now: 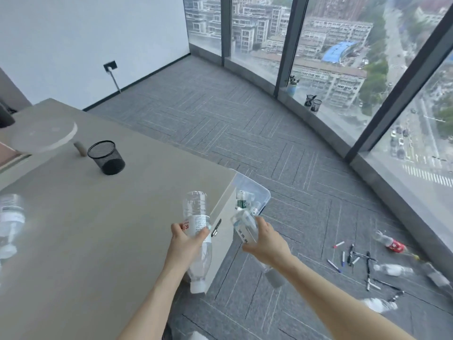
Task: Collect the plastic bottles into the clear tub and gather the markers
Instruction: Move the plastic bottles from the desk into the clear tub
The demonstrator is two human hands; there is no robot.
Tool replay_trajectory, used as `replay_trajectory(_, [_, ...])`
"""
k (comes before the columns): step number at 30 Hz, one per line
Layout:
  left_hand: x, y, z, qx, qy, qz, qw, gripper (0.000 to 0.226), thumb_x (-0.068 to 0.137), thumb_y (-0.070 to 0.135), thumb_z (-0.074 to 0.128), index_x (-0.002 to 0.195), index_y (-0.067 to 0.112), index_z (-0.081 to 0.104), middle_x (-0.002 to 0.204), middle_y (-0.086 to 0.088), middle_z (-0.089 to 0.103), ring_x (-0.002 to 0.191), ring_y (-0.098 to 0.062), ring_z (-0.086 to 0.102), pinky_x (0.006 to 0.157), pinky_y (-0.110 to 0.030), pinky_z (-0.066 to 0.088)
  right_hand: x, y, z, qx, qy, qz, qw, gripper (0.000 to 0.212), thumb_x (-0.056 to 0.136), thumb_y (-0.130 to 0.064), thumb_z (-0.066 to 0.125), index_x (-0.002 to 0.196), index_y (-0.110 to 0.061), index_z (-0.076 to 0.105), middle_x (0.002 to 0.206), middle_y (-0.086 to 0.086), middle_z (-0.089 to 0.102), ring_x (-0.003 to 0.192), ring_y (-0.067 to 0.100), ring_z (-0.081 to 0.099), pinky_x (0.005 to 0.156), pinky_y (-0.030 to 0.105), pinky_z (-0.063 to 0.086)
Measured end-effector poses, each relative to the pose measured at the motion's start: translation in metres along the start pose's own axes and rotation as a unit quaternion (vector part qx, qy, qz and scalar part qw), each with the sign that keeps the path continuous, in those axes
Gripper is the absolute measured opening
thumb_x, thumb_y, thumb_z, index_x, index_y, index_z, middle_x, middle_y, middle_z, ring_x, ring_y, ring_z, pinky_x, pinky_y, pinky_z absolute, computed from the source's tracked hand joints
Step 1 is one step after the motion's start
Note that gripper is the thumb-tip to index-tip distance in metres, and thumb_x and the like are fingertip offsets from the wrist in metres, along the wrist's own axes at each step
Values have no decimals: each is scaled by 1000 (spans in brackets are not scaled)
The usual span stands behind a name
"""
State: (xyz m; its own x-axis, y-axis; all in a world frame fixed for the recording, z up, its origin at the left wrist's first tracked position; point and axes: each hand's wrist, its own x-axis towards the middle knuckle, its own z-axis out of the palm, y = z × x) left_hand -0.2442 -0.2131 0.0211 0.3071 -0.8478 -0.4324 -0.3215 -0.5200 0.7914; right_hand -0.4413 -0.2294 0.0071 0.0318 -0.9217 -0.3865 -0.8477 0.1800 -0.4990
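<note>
My left hand [185, 244] grips a clear plastic bottle [196, 217] with a red-and-white label, its cap end pointing down at the desk's corner. My right hand [266, 241] holds a second clear bottle [245, 225] just above the clear tub [259, 192], which stands on the carpet beside the desk and has bottles inside. Several markers [358, 261] lie scattered on the carpet at the right. More bottles lie near them: one with a red label [392, 242], a clear one [392, 269] and another [378, 304].
A beige desk [85, 229] fills the left side, with a black mesh pen cup [106, 157], a round stand [44, 136] and a blurred bottle [11, 222] at its left edge. Floor-to-ceiling windows run along the right. Two mesh cups [313, 103] stand on the sill.
</note>
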Motion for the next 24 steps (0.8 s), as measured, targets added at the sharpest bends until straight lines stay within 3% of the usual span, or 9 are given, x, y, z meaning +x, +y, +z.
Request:
replay_trajectory(3, [17, 17, 20, 11, -15, 10, 1000, 49, 83, 39, 64, 111, 14, 33, 115, -7, 52, 95, -24, 56, 73, -32, 42, 15, 18, -10, 15, 9, 21, 1000, 77, 77, -33, 62, 142, -24, 22, 125, 5, 51, 101, 25, 59, 79, 38, 52])
replay_trajectory(7, [50, 33, 37, 3, -16, 25, 1000, 54, 81, 39, 66, 124, 17, 41, 120, -3, 54, 107, -22, 55, 85, -33, 43, 41, 30, -19, 2, 8, 34, 999, 81, 77, -36, 63, 144, -26, 21, 130, 3, 48, 106, 25, 59, 81, 37, 52])
replay_trajectory(15, [139, 88, 74, -28, -44, 18, 998, 49, 85, 34, 64, 126, 15, 44, 112, -1, 58, 98, -20, 56, 80, -28, 39, 138, 26, -56, -5, 12, 69, 998, 88, 77, -38, 66, 147, -24, 16, 132, 2, 50, 107, 23, 59, 84, 41, 55])
replay_trajectory(20, [193, 124, 84, -3, -78, 14, 997, 57, 82, 43, 64, 128, 17, 41, 118, -4, 57, 102, -24, 59, 84, -34, 46, 195, 22, -83, 26, 42, 92, 994, 60, 80, -36, 65, 125, -16, 31, 116, 4, 56, 87, 24, 64, 70, 44, 59])
replay_trajectory(24, [220, 141, 85, 2, -90, -6, 996, 77, 67, 61, 57, 129, 19, 41, 125, -8, 58, 108, -28, 60, 93, -44, 49, 230, 21, -93, 23, 31, 109, 993, 55, 78, -37, 66, 118, -18, 33, 110, 1, 56, 82, 20, 64, 69, 42, 59])
